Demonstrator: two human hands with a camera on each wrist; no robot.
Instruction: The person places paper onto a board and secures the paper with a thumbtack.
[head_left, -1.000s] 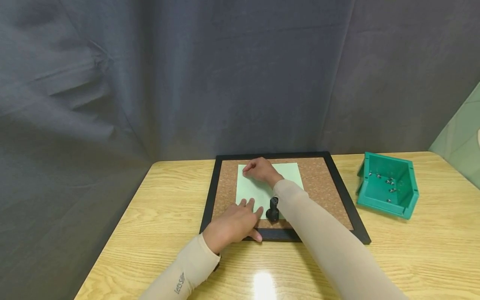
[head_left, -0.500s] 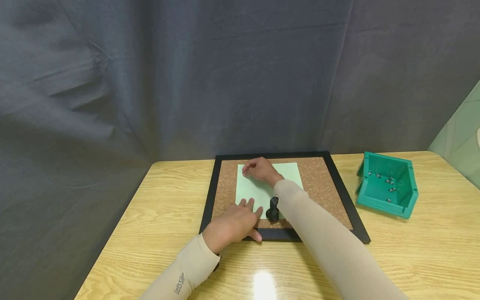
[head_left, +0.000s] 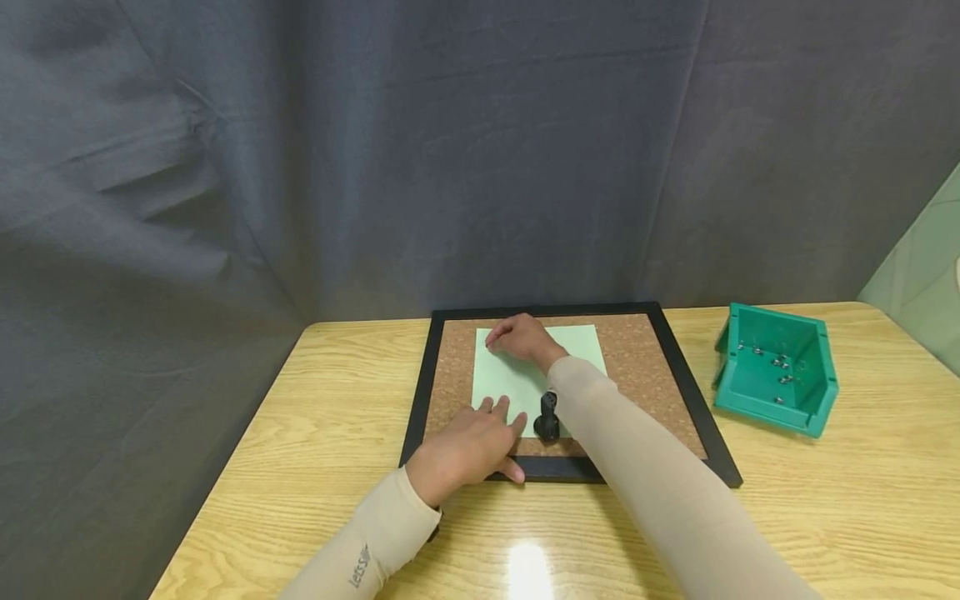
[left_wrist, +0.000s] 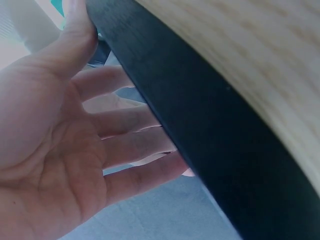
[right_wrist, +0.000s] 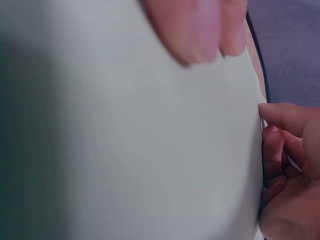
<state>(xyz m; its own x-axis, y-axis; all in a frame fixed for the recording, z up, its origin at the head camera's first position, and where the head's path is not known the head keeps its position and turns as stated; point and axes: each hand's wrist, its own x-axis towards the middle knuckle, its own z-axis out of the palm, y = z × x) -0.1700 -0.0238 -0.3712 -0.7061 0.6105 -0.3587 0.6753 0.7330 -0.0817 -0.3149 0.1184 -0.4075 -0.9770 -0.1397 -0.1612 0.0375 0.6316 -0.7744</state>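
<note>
A pale green sheet of paper (head_left: 582, 340) lies on a cork board (head_left: 641, 367) with a black frame (head_left: 684, 383). My left hand (head_left: 467, 447) lies with spread fingers across the sheet's near left part and the frame's front bar; in the left wrist view its palm (left_wrist: 55, 145) faces the camera beside the dark bar. At the sheet's far left corner, my right hand (head_left: 523, 340) has bent fingers with the tips drawn together. Whether anything small sits between those tips is hidden. Blurred right fingertips (right_wrist: 200, 40) hover over or touch the paper in the right wrist view.
A green bin (head_left: 776, 362) holding several small shiny pieces (head_left: 780, 362) stands on the wooden table (head_left: 345, 400), right of the board. A dark grey cloth (head_left: 487, 167) hangs behind. A black device (head_left: 548, 418) sits below the right sleeve.
</note>
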